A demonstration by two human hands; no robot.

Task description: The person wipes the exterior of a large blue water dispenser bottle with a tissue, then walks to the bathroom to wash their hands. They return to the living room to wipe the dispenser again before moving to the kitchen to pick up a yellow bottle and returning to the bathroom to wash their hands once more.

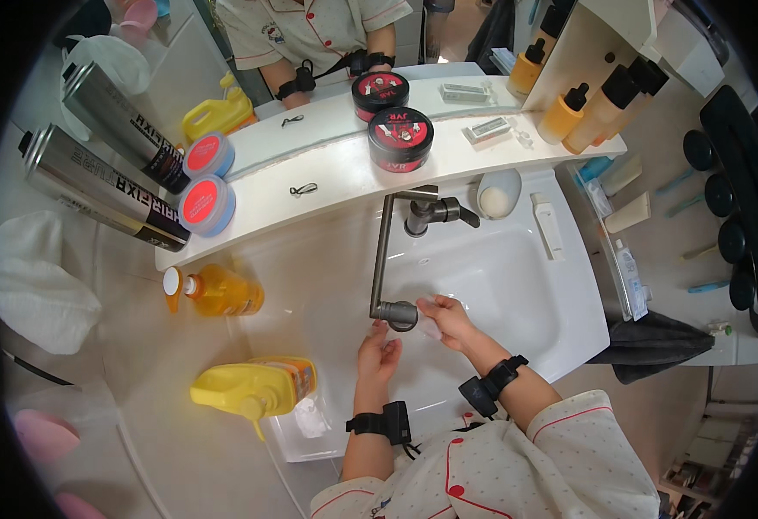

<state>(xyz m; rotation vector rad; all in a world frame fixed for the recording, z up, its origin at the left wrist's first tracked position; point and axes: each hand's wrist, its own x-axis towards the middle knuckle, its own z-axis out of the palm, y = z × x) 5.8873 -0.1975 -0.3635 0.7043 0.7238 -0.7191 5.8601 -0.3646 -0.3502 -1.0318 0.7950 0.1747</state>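
Over the white washbasin [521, 311], my two hands are on either side of the dark grey swivel spout head [399, 316]. My right hand [451, 322] pinches a thin, translucent whitish piece [429, 322] just right of the spout head; its exact kind is unclear. My left hand [379, 355] is just below and left of the spout head, palm partly up with fingers bent. Part of its fingertips is hidden by the spout, so whether it holds anything is unclear. The faucet body with its lever [440, 213] stands at the basin's back.
A yellow jug-shaped bottle [255, 386] and an orange pump bottle [223, 290] are at the left. Above the basin, the white shelf [255, 224] carries a spray can [106, 188], round jars [401, 139] and dropper bottles [563, 117]. A white tube [547, 226] lies on the right rim.
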